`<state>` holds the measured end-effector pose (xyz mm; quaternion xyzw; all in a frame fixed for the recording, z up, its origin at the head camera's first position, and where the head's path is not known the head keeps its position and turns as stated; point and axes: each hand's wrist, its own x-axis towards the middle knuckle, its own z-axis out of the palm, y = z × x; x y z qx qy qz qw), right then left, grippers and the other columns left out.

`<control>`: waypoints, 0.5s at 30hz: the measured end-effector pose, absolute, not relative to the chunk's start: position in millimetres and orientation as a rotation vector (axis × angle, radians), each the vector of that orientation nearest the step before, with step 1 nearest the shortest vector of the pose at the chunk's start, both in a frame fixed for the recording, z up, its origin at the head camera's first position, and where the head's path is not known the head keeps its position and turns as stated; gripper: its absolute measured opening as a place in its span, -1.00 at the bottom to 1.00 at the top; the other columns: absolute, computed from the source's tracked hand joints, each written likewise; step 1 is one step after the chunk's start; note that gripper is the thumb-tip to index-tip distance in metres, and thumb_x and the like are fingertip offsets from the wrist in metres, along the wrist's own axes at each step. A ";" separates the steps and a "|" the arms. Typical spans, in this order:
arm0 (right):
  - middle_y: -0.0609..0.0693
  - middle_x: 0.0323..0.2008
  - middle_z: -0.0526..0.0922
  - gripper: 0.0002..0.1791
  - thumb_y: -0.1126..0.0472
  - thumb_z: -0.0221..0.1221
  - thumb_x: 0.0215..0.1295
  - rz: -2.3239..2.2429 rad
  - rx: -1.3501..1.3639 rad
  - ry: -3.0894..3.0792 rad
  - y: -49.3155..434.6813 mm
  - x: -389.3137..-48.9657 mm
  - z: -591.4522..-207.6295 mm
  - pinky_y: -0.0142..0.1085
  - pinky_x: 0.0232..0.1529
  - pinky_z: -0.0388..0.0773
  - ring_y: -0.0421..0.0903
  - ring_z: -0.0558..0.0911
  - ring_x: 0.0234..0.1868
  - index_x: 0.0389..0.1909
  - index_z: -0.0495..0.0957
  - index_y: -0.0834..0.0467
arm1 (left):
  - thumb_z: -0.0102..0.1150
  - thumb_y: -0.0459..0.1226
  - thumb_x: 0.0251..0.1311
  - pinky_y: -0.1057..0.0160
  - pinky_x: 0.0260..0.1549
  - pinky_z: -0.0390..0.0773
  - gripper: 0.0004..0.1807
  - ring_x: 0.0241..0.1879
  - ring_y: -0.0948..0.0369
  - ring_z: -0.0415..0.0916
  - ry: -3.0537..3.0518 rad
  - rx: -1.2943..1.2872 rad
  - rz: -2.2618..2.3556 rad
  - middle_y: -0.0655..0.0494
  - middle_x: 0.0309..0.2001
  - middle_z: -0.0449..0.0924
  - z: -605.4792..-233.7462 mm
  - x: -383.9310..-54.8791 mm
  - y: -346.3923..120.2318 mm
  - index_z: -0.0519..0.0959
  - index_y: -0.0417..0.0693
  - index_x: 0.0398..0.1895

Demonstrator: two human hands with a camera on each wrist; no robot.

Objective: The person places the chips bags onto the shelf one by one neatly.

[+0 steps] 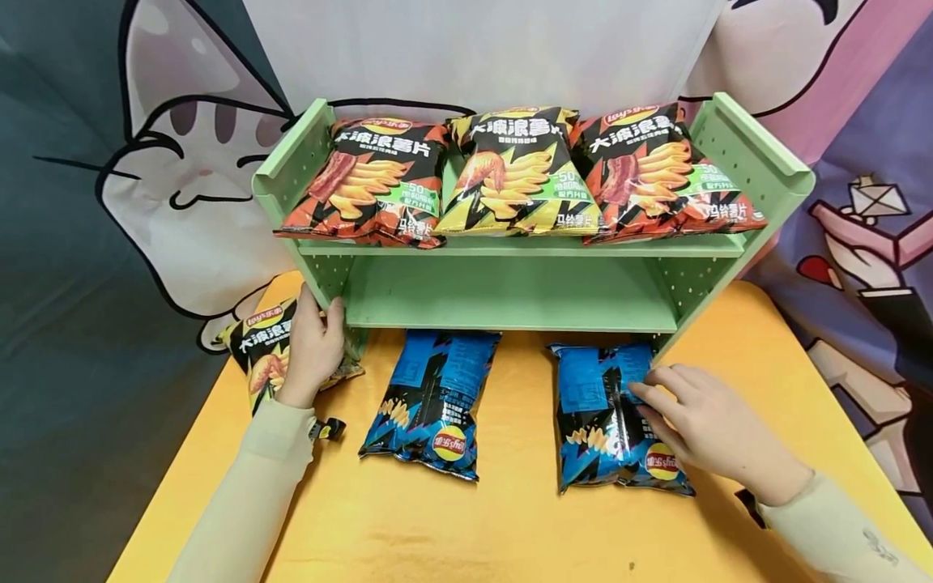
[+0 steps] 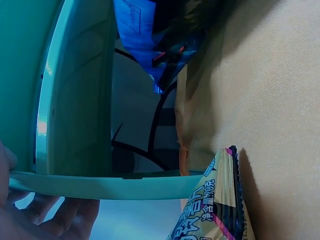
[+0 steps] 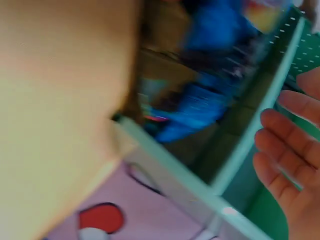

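Left hand: holds the left side panel of the green shelf (image 1: 510, 293), thumb toward the inside, other fingers round the outer face; left hand (image 1: 315, 358).
Right hand: fingers loosely extended, nothing gripped; right hand (image 1: 705, 425) lies over the right edge of the right blue bag (image 1: 592, 441), though whether fingertips touch it I cannot tell.
Steadying: the left-hand hold is best kept firm and level, since a tilted shelf would probably let the upper bags slide.
Bag handling: a light grasp on the film should serve; squeezing hard could crush the contents.
Blue bags: right one near the shelf's right side panel; left blue bag (image 1: 436, 397) well apart from it, both on the yellow table (image 1: 510, 534).
Left side: yellow-and-black bag (image 1: 261, 346), partly hidden behind the left hand, outside the shelf.
Upper tier: left red bag (image 1: 364, 186), yellow bag (image 1: 513, 178), right red bag (image 1: 641, 185), side by side.
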<state>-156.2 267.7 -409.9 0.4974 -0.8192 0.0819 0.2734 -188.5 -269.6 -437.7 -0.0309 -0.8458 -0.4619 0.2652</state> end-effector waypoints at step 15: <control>0.12 0.56 0.32 -0.29 0.12 -0.63 0.66 0.015 1.345 -2.458 303.4 -143.6 -456.8 -0.18 0.42 0.15 0.17 0.43 0.45 0.55 0.34 0.07 | -0.15 -0.17 0.61 -0.32 0.19 0.49 -0.43 0.25 -0.22 0.50 -2.266 -0.101 -1.239 -0.32 0.35 0.41 -439.1 -189.2 -268.4 0.15 -0.14 0.58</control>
